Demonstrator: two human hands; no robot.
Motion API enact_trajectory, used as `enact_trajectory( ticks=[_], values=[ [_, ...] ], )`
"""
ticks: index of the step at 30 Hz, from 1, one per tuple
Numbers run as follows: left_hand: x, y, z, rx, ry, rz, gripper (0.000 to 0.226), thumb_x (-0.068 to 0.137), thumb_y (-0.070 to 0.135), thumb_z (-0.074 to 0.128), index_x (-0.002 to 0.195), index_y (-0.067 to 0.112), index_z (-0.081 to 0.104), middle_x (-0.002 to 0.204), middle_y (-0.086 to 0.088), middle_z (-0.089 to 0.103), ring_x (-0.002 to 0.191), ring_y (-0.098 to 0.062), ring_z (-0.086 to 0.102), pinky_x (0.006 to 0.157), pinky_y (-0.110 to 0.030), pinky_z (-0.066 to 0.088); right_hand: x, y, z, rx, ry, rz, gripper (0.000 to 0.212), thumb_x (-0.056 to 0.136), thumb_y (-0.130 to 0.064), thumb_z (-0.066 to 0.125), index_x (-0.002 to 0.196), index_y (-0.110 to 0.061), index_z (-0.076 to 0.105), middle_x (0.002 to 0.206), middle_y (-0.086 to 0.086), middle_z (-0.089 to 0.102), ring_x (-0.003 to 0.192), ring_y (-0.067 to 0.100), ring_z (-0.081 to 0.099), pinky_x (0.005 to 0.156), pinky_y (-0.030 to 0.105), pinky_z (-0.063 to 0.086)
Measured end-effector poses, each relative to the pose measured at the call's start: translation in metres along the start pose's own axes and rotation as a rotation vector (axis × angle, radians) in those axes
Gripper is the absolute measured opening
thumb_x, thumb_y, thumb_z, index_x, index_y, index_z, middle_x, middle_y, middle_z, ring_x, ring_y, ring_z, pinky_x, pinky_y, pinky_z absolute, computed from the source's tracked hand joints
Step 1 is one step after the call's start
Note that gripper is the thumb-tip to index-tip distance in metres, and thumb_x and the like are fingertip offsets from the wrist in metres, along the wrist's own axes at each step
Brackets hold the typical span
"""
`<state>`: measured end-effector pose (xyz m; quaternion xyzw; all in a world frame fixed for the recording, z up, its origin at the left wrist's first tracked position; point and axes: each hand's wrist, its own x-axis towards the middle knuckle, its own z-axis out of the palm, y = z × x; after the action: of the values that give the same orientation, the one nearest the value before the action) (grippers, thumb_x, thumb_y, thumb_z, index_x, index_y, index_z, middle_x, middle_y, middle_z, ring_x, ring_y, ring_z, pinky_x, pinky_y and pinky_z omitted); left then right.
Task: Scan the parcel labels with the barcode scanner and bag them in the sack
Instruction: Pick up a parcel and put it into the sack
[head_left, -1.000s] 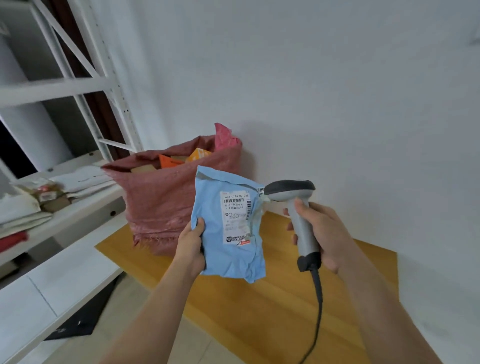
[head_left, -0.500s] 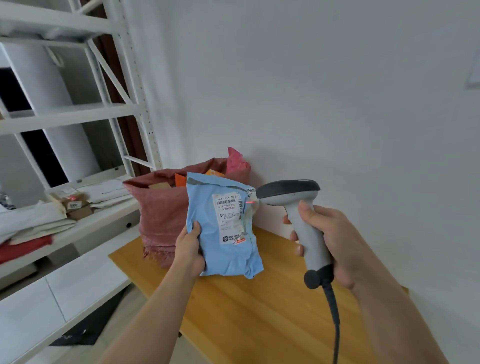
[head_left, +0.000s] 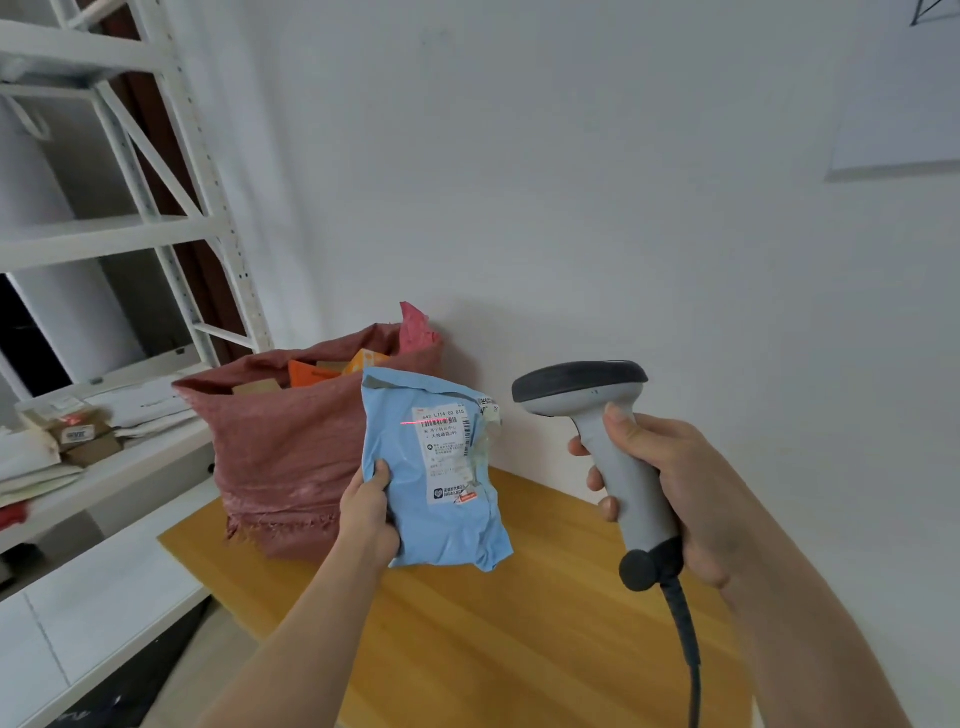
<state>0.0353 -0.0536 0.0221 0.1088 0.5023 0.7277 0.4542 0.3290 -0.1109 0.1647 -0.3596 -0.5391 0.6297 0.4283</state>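
The left hand (head_left: 370, 512) grips the parcel (head_left: 436, 478) upright above the bench (head_left: 519, 649), label (head_left: 448, 451) facing the scanner (head_left: 602, 447) clasped in the right hand (head_left: 675, 488), so its red line crosses the barcode; the sack (head_left: 291, 447) stands open at the bench's far-left corner.

red scan line (head_left: 415, 423) shifted onto label (head_left: 447, 452)

I see a pale blue parcel (head_left: 431, 478) carrying a white label (head_left: 445, 441) printed with black barcode stripes and text, and a thin red scan line crosses its top. The barcode scanner (head_left: 608, 457) is light grey with a black head, black heel and dark cord, and the sack (head_left: 306, 441) is a dull woven red with orange packets showing inside. The surface (head_left: 493, 639) is honey-yellow wood grain, beside a white shelf rack (head_left: 156, 228) and a white wall (head_left: 623, 182).
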Motion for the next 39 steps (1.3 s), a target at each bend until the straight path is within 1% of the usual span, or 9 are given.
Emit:
enact_trajectory(
  ticks=[8, 13, 16, 21, 25, 27, 31, 35, 39],
  values=[
    [-0.002, 0.014, 0.005, -0.024, 0.025, 0.053, 0.013, 0.098, 0.025, 0.057, 0.103, 0.020, 0.068, 0.107, -0.009, 0.072, 0.093, -0.031, 0.068, 0.067, -0.041, 0.056, 0.037, 0.001, 0.003, 0.014, -0.081, 0.023, 0.061, 0.073, -0.049, 0.062, 0.104, 0.003, 0.065, 0.074, 0.012, 0.062, 0.054, 0.018, 0.053, 0.045, 0.024, 0.048],
    [0.011, 0.043, -0.016, -0.032, 0.037, 0.111, 0.015, 0.098, 0.025, 0.056, 0.106, 0.020, 0.068, 0.107, -0.008, 0.073, 0.096, -0.032, 0.069, 0.070, -0.044, 0.059, 0.071, 0.018, 0.038, 0.185, -0.159, -0.005, 0.052, 0.075, -0.042, 0.063, 0.105, -0.001, 0.068, 0.089, 0.009, 0.069, 0.060, 0.013, 0.057, 0.046, 0.024, 0.049],
    [0.039, 0.077, -0.027, -0.108, 0.063, 0.177, 0.016, 0.100, 0.020, 0.053, 0.106, 0.021, 0.067, 0.112, -0.010, 0.072, 0.100, -0.034, 0.068, 0.083, -0.052, 0.056, 0.098, 0.029, 0.065, 0.249, -0.147, -0.008, 0.050, 0.074, -0.041, 0.064, 0.105, -0.002, 0.069, 0.085, 0.008, 0.067, 0.058, 0.014, 0.056, 0.045, 0.024, 0.049],
    [0.111, 0.145, -0.040, -0.296, 0.012, 0.256, 0.047, 0.094, -0.009, 0.042, 0.127, 0.020, 0.058, 0.123, -0.010, 0.066, 0.108, -0.038, 0.064, 0.088, -0.065, 0.050, 0.150, 0.050, 0.108, 0.282, -0.073, -0.068, 0.038, 0.074, -0.042, 0.066, 0.091, -0.010, 0.076, 0.086, 0.010, 0.066, 0.059, 0.015, 0.055, 0.046, 0.025, 0.048],
    [0.164, 0.192, -0.046, -0.355, 0.030, 0.305, 0.066, 0.079, -0.023, 0.039, 0.120, 0.025, 0.059, 0.117, -0.008, 0.068, 0.105, -0.039, 0.065, 0.084, -0.066, 0.051, 0.193, 0.060, 0.154, 0.301, -0.005, -0.075, 0.035, 0.072, -0.041, 0.066, 0.089, -0.012, 0.076, 0.080, 0.011, 0.066, 0.056, 0.016, 0.054, 0.046, 0.025, 0.049],
    [0.188, 0.211, -0.046, -0.318, 0.065, 0.334, 0.070, 0.079, -0.024, 0.036, 0.119, 0.029, 0.058, 0.113, -0.005, 0.067, 0.106, -0.035, 0.065, 0.085, -0.062, 0.052, 0.211, 0.063, 0.174, 0.293, 0.035, -0.068, 0.043, 0.072, -0.039, 0.066, 0.099, -0.006, 0.072, 0.079, 0.012, 0.064, 0.054, 0.017, 0.054, 0.046, 0.026, 0.048],
    [0.234, 0.236, -0.038, -0.270, 0.074, 0.393, 0.073, 0.082, -0.022, 0.033, 0.137, 0.023, 0.048, 0.122, -0.005, 0.063, 0.112, -0.032, 0.063, 0.094, -0.057, 0.050, 0.239, 0.069, 0.200, 0.270, 0.108, -0.058, 0.048, 0.073, -0.037, 0.066, 0.108, -0.004, 0.067, 0.070, 0.011, 0.059, 0.052, 0.019, 0.054, 0.044, 0.027, 0.048],
    [0.267, 0.242, -0.028, -0.222, 0.117, 0.457, 0.058, 0.085, -0.019, 0.036, 0.117, 0.024, 0.058, 0.118, -0.005, 0.065, 0.112, -0.028, 0.063, 0.095, -0.049, 0.052, 0.257, 0.075, 0.209, 0.239, 0.154, -0.037, 0.046, 0.074, -0.037, 0.066, 0.110, -0.008, 0.067, 0.067, 0.011, 0.062, 0.053, 0.020, 0.054, 0.045, 0.027, 0.047],
    [0.294, 0.209, -0.037, 0.287, 0.087, 0.361, 0.050, 0.086, -0.013, 0.039, 0.128, 0.011, 0.055, 0.119, -0.012, 0.064, 0.111, -0.032, 0.061, 0.098, -0.044, 0.051, 0.268, 0.078, 0.208, 0.205, 0.169, -0.040, 0.047, 0.074, -0.038, 0.066, 0.109, -0.007, 0.067, 0.068, 0.010, 0.062, 0.054, 0.020, 0.054, 0.045, 0.027, 0.048]
  ],
)
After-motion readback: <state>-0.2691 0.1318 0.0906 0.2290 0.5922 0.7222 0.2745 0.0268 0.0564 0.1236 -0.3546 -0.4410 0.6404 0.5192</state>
